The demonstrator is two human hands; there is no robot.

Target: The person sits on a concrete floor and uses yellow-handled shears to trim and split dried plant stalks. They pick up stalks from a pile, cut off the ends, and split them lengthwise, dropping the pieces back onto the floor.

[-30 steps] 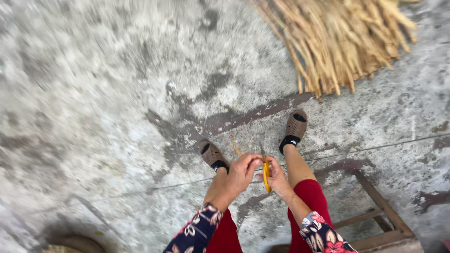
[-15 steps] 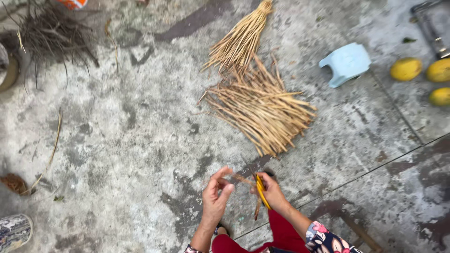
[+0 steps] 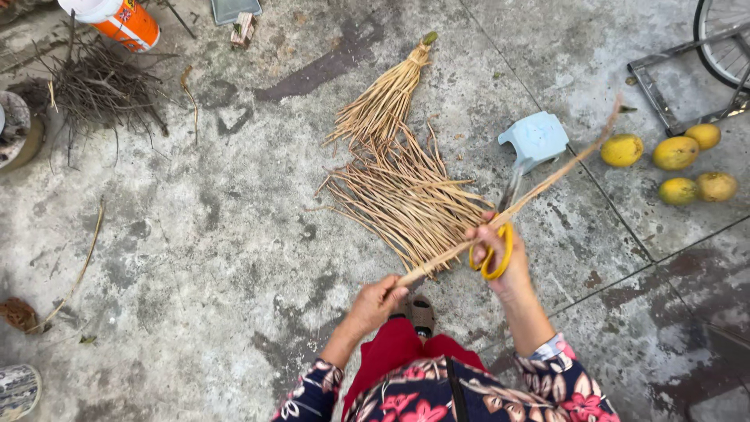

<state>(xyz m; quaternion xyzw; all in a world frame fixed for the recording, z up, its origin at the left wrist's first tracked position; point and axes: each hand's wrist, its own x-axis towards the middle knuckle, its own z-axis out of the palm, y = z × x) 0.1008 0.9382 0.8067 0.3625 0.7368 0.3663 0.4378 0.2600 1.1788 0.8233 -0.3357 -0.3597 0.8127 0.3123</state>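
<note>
Fingers of left hand [image 3: 373, 303] pinch strip [image 3: 516, 209] end | right hand [image 3: 500, 254] grips yellow-handled scissors [image 3: 498, 234] | strip long, thin, tan, straight

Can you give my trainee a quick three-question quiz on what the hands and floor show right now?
1. True or false: the right hand holds yellow-handled scissors.
2. What does the left hand grip? A) a long dry strip B) a fruit C) the blue stool
3. How many yellow fruits lie on the concrete floor at the right?

Key: 1 true; 2 A; 3 five, lying apart from the pile of dry strips and the small blue stool.
</note>
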